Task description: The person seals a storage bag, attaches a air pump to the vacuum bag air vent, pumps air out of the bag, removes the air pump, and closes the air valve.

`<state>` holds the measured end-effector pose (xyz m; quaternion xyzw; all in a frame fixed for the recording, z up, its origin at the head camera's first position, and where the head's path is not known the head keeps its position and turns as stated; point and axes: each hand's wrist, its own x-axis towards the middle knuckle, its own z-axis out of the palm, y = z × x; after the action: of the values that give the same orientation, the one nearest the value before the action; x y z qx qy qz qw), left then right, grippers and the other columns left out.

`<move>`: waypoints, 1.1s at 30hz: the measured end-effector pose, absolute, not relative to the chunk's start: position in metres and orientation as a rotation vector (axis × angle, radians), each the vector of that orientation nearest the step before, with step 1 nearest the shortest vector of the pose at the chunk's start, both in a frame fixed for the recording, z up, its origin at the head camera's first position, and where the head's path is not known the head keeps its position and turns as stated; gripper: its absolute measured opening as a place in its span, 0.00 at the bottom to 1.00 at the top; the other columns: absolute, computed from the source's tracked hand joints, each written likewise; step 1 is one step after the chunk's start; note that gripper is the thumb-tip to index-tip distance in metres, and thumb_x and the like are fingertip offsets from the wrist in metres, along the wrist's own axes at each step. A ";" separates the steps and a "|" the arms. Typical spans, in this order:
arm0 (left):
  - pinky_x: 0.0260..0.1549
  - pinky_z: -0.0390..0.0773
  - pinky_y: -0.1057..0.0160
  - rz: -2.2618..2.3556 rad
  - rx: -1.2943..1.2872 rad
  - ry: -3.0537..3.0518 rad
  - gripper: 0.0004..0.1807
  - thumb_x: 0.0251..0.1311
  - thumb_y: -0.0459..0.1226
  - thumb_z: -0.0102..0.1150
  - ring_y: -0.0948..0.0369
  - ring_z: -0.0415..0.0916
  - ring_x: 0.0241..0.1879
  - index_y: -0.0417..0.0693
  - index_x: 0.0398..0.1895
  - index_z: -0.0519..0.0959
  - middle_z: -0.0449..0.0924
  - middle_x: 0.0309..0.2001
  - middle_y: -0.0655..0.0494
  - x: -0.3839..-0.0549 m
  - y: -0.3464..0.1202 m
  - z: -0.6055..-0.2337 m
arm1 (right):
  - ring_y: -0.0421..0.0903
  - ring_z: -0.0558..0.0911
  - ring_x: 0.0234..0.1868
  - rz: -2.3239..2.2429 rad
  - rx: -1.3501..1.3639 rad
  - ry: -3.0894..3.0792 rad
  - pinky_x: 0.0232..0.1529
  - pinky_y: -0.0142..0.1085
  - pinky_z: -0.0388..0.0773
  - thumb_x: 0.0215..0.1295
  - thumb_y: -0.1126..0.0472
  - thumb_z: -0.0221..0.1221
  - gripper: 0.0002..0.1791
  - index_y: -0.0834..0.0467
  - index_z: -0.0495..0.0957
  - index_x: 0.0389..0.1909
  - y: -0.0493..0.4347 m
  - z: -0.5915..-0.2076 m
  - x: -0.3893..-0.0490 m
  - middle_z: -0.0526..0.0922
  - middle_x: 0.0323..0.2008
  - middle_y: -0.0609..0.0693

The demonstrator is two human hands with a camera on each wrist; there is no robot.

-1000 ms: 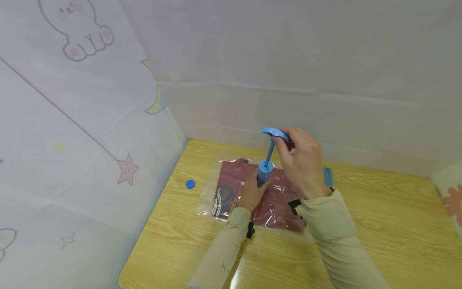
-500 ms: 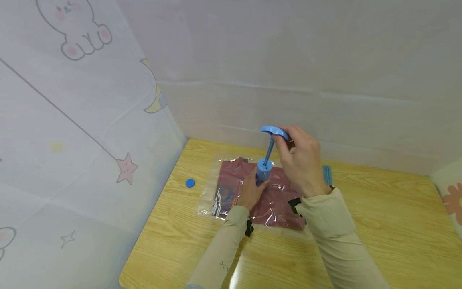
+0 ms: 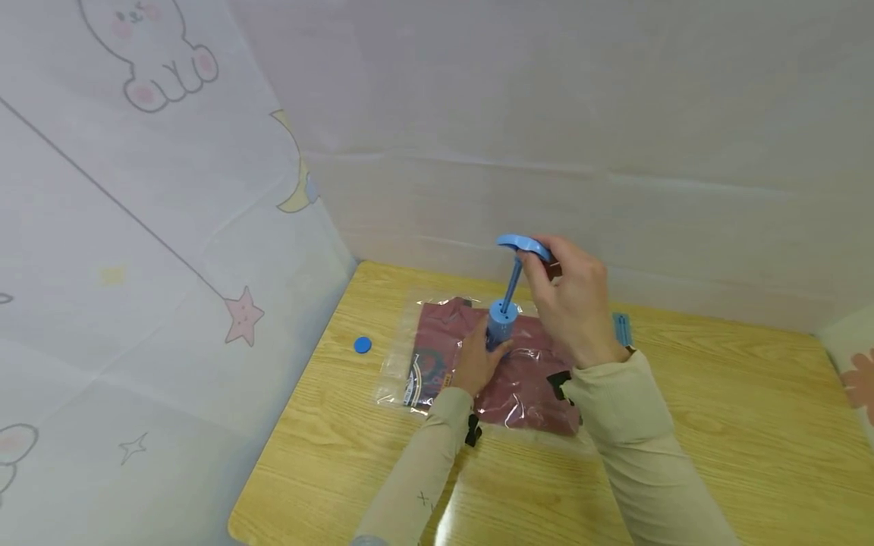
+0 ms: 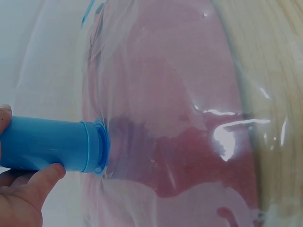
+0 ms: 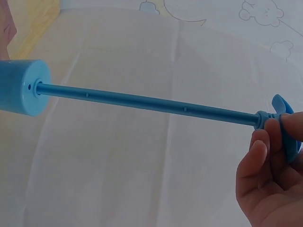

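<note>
A light blue hand pump (image 3: 501, 326) stands upright on a clear plastic bag (image 3: 391, 379) with folded maroon cloth (image 3: 529, 402) inside. My left hand (image 3: 476, 362) grips the lower barrel; in the left wrist view, the barrel's ringed end (image 4: 97, 147) meets the plastic film. Above it, my right hand (image 3: 575, 299) pinches one side of the pump's wide handle (image 3: 522, 243). The blue rod (image 5: 147, 102) shows as a long bare length between barrel top and handle in the right wrist view. Part of the barrel is hidden behind my left fingers.
A round blue cap (image 3: 363, 345) lies on the wooden table (image 3: 321, 425), left of the bag. Behind my right wrist is a small flat teal piece (image 3: 622, 329). Pale cloth walls (image 3: 464, 197) rise along the table's back and left edges.
</note>
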<state>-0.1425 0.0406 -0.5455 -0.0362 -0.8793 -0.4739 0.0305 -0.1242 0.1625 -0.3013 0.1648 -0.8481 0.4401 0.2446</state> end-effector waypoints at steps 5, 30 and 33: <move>0.59 0.75 0.49 -1.467 -0.103 -2.730 0.32 0.60 0.50 0.62 0.49 0.76 0.59 0.57 0.66 0.64 0.78 0.60 0.47 -0.142 0.041 -0.543 | 0.51 0.83 0.31 1.179 0.462 -2.337 0.32 0.28 0.73 0.67 0.64 0.58 0.10 0.67 0.80 0.42 0.162 -0.303 -0.124 0.85 0.34 0.58; 0.56 0.77 0.53 -1.375 -0.161 -2.743 0.32 0.62 0.48 0.61 0.52 0.77 0.57 0.53 0.67 0.64 0.79 0.58 0.48 -0.142 0.045 -0.547 | 0.52 0.79 0.31 1.190 0.394 -2.689 0.32 0.38 0.73 0.65 0.65 0.60 0.09 0.66 0.81 0.42 0.169 -0.379 -0.140 0.84 0.34 0.59; 0.57 0.77 0.53 -1.360 -0.153 -2.740 0.31 0.62 0.47 0.62 0.53 0.77 0.58 0.53 0.66 0.64 0.79 0.58 0.49 -0.143 0.047 -0.548 | 0.51 0.79 0.31 1.175 0.389 -2.708 0.32 0.38 0.73 0.65 0.64 0.59 0.09 0.66 0.81 0.41 0.170 -0.384 -0.141 0.84 0.34 0.60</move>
<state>-0.1427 0.0468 -0.5478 -0.0501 -0.8939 -0.4437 0.0395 -0.1411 0.1697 -0.3842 0.1301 -0.9065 0.3932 0.0818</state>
